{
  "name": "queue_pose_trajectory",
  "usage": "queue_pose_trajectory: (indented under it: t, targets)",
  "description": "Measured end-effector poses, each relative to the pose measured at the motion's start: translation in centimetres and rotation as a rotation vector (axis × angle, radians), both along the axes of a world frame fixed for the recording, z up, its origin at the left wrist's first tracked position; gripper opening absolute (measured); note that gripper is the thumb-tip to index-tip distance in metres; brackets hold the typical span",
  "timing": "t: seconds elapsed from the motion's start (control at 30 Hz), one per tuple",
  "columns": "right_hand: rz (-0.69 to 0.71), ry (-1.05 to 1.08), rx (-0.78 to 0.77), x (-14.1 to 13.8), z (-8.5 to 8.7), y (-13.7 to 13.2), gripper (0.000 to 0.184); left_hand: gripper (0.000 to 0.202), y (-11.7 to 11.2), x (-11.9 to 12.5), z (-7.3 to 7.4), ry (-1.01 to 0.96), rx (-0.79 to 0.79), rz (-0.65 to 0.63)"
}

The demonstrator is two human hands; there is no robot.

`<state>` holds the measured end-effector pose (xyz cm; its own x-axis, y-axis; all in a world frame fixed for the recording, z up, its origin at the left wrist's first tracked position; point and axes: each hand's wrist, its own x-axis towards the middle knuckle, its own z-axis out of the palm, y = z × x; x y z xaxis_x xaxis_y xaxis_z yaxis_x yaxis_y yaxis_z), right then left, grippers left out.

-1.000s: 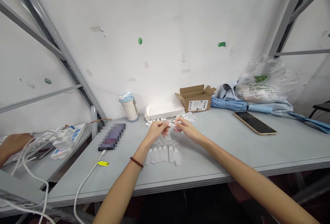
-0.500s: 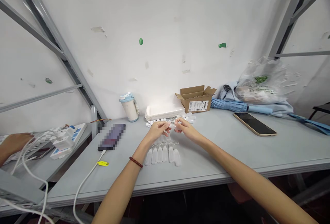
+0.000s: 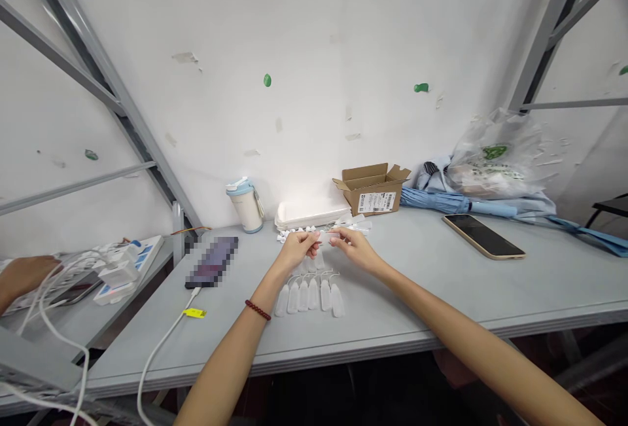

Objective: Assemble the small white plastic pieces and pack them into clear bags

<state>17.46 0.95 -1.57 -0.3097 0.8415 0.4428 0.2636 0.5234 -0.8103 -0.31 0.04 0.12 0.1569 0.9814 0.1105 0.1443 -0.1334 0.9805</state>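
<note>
Between my hands is a small translucent plastic bottle (image 3: 327,237), held level above the table. My left hand (image 3: 297,249) pinches its left end, with the fingertips hiding that end. The fingertips of my right hand (image 3: 358,248) close on the other end. Just below, a row of similar small bottles (image 3: 304,296) with thin curved spouts lies on the table, and more bottles are partly covered by my left hand. Small white caps (image 3: 283,236) lie behind my left hand. Beyond my right hand are several more clear bottles (image 3: 360,222).
A white tray stack (image 3: 311,212), a cardboard box (image 3: 375,190) and a tumbler (image 3: 246,207) stand along the wall. Phones lie left (image 3: 216,261) and right (image 3: 483,236). A blue umbrella (image 3: 436,199) is at back right. Another person's hand (image 3: 29,274) rests among cables at far left.
My hands have drawn the small bottle into a level position, now visible between the fingertips. My right hand's fingers have straightened around its end. The view has shifted slightly.
</note>
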Motion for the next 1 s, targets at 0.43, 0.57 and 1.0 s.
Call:
queue_pose_trajectory:
  t: [0.43,0.57,1.0]
  targets:
    - [0.035,0.048,-0.065,0.28,0.38,0.13,0.032,0.030,-0.27,0.02,0.34,-0.128,0.088,-0.026]
    - [0.016,0.049,-0.037,0.27,0.18,0.33,0.031,0.036,-0.24,0.11,0.17,-0.156,0.039,-0.012]
    - [0.013,0.018,-0.016,0.53,-0.06,0.31,0.027,0.045,0.05,0.30,-0.18,0.001,0.012,-0.061]
